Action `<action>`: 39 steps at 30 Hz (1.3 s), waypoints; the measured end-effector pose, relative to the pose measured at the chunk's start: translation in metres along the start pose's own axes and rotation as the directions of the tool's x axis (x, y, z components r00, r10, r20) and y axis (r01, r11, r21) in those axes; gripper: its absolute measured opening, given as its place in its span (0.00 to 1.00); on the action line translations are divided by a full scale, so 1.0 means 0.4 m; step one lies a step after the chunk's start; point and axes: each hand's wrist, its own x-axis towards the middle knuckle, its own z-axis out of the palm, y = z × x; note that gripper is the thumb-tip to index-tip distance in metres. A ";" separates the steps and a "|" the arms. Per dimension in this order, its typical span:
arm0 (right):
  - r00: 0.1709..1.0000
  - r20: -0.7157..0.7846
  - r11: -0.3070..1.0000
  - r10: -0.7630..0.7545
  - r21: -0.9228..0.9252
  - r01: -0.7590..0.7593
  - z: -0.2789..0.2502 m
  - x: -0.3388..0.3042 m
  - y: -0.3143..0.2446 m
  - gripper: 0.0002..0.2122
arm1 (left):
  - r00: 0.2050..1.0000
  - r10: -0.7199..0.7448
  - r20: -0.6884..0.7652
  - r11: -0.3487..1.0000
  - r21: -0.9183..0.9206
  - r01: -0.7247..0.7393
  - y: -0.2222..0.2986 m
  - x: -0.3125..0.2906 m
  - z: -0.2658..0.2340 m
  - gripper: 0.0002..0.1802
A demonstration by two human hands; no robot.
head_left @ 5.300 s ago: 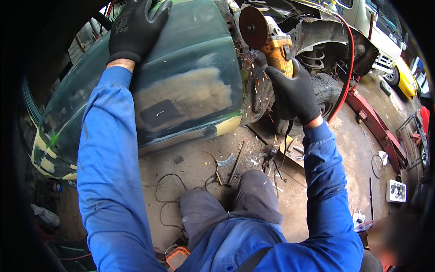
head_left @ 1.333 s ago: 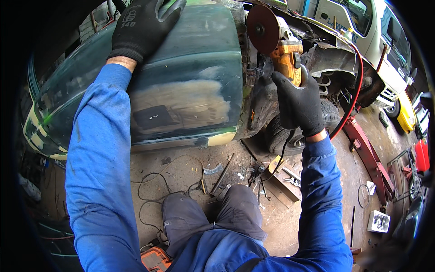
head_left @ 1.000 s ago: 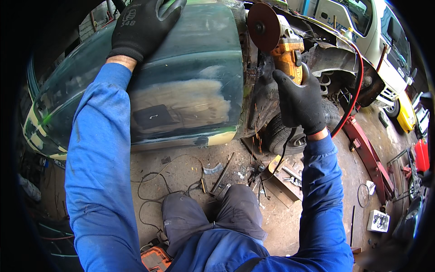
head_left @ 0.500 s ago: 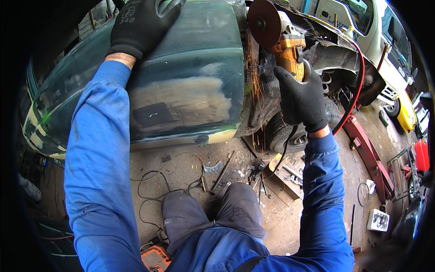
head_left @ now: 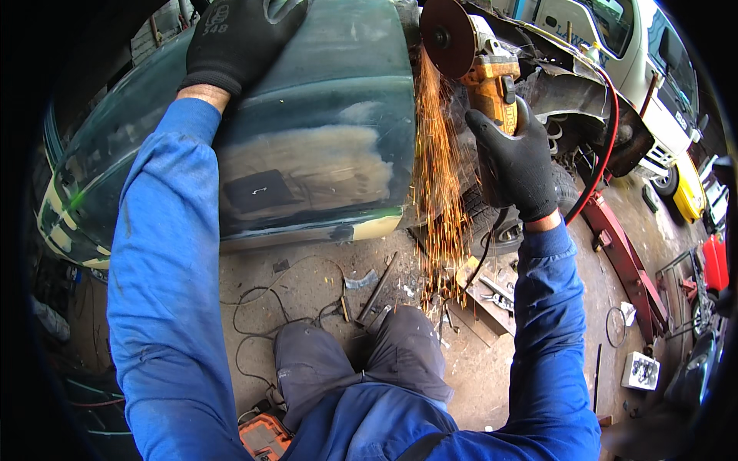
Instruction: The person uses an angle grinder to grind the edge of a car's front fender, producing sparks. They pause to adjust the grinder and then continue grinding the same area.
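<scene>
My right hand (head_left: 516,165), in a black glove, grips a yellow angle grinder (head_left: 493,88) by its body. The grinder's dark red-brown disc (head_left: 448,37) is at the edge of a dark green car door (head_left: 307,165). A dense stream of orange sparks (head_left: 438,177) pours down from the disc past the door edge. My left hand (head_left: 242,42), also in a black glove, lies on the upper part of the door with its thumb spread. The upper fingers of that hand run out of the frame. Sanded tan and pale patches mark the door.
A wheel (head_left: 492,223) sits below the grinder. On the floor are a wooden block (head_left: 480,303), locking pliers (head_left: 500,294), a metal bar (head_left: 378,288) and loose cables. A red hose (head_left: 613,146) hangs at the right, near a red jack (head_left: 626,265). A white truck (head_left: 653,100) stands behind.
The sparks have grown from a few thin streaks to a thick stream reaching down to the floor. My hands and the grinder have barely moved.
</scene>
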 end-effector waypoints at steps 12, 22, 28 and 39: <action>0.997 -0.004 0.993 -0.075 -0.095 0.075 0.000 0.000 0.019 0.22 | 0.999 -0.011 0.033 1.000 -0.020 0.012 -0.006 0.003 -0.007 0.16; 1.000 -0.003 0.996 -0.024 -0.084 0.023 0.005 -0.022 0.006 0.23 | 0.999 -0.037 0.031 0.999 -0.036 0.038 -0.004 0.004 -0.009 0.17; 0.992 -0.032 0.992 0.120 0.045 -0.118 0.019 -0.043 -0.007 0.21 | 0.999 -0.048 0.020 0.999 -0.021 0.048 -0.002 0.003 -0.013 0.16; 0.997 -0.054 0.983 0.062 0.178 -0.052 -0.001 -0.073 0.001 0.18 | 1.000 0.017 -0.004 1.000 0.011 -0.017 -0.016 0.001 0.012 0.14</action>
